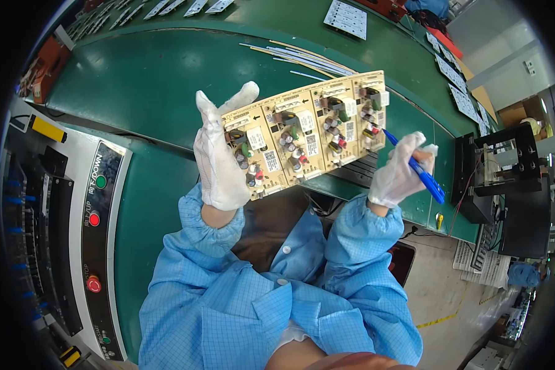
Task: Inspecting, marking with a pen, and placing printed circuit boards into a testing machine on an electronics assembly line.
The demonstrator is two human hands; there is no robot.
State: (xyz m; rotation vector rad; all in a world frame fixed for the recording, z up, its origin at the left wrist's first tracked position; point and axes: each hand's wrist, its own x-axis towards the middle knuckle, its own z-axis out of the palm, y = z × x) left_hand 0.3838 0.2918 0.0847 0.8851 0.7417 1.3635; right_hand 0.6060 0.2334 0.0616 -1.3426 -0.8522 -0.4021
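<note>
A tan circuit board panel [317, 140] is raised over the bench, tilted so that its right end sits higher. It carries several repeated groups of capacitors, coils and white connectors. My left hand [219, 157], in a white glove, grips the panel at its left edge; part of that grip is hidden. In my right hand [404, 169], also gloved, a blue pen [428, 182] is pinched between the fingers. The pen's tip points up and left, close to the panel's right edge; whether it touches cannot be made out.
Thin strips [302, 57] lie behind the panel on the green bench [135, 80]. At left stands a machine with a button panel [98, 203]. White boards [345, 20] rest at the back and right. A black fixture [499, 166] stands at far right, near a small yellow item [439, 221].
</note>
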